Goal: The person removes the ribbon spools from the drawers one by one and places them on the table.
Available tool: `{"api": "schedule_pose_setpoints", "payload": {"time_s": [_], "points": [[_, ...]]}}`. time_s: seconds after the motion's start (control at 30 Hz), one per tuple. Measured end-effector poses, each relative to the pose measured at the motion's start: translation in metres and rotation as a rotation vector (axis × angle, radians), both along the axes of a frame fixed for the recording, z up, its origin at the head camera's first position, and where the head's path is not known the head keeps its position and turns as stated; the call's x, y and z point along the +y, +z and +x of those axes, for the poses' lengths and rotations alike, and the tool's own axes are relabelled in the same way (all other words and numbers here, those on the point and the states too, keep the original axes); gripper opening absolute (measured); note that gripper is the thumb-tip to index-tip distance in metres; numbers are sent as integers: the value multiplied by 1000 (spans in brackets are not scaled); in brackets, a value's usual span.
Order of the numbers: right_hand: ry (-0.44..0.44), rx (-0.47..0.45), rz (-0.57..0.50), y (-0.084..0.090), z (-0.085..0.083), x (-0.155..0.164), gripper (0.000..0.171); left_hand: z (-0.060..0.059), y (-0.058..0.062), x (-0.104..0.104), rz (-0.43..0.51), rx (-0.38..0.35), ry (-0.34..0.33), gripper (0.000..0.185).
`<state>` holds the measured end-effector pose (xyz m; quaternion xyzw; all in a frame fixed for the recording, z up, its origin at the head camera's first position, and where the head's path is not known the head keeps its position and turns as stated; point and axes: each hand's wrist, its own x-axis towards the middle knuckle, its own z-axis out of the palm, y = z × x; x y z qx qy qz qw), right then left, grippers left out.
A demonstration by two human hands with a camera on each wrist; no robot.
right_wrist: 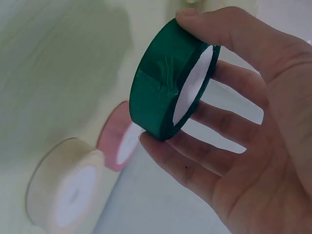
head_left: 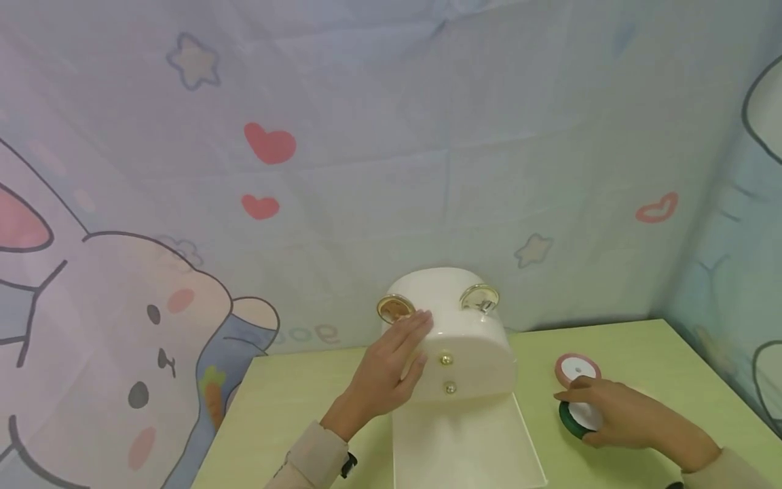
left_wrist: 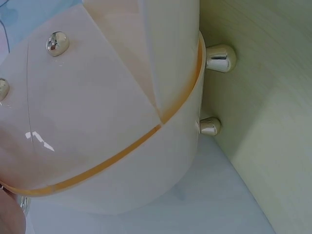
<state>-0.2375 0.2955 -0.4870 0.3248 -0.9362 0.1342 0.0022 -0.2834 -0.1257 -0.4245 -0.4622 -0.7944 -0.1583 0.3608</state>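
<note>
Nearest, a white sheet (head_left: 467, 441) lies on the pale green counter (head_left: 660, 353). Behind it stands a cream rounded box (head_left: 464, 339); the left hand (head_left: 391, 367) rests flat against its left side, fingers straight. On the right, the right hand (head_left: 617, 414) pinches a green ribbon roll (right_wrist: 168, 92), beside a pink roll (head_left: 577, 369).

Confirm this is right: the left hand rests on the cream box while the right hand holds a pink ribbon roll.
Wrong colour. The right hand holds a green ribbon roll, as the right wrist view shows; the pink roll lies untouched on the table. The left hand does rest on the cream box.
</note>
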Motion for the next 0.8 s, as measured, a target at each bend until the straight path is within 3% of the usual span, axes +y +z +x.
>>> {"api": "schedule_pose_setpoints", "payload": {"time_s": [0.37, 0.8], "points": [[-10, -8, -20, -30, -14, 4, 63, 0, -3, 0, 4, -9, 17, 51], [-71, -29, 8, -36, -20, 6, 65, 0, -2, 1, 2, -1, 17, 51]]}}
